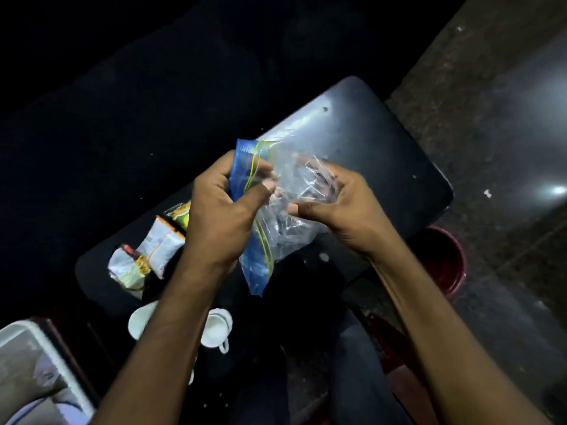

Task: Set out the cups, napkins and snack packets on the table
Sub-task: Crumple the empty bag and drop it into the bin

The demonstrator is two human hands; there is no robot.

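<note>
Both my hands hold a clear zip bag (276, 216) with a blue band and a yellow-green seal above the black table (383, 154). My left hand (221, 216) pinches the blue sealed edge. My right hand (331, 207) grips the crumpled clear part; its fingers show through the plastic. Several snack packets (153, 250) lie on the table at the left, white and silver with orange and green print. White cups (216, 329) stand near the table's front edge, partly hidden by my left forearm. What is inside the bag I cannot tell.
A white plastic box (33, 363) sits at the bottom left. A dark red bucket (445, 259) stands on the speckled stone floor (491, 118) to the right of the table. The surroundings at the left and top are dark.
</note>
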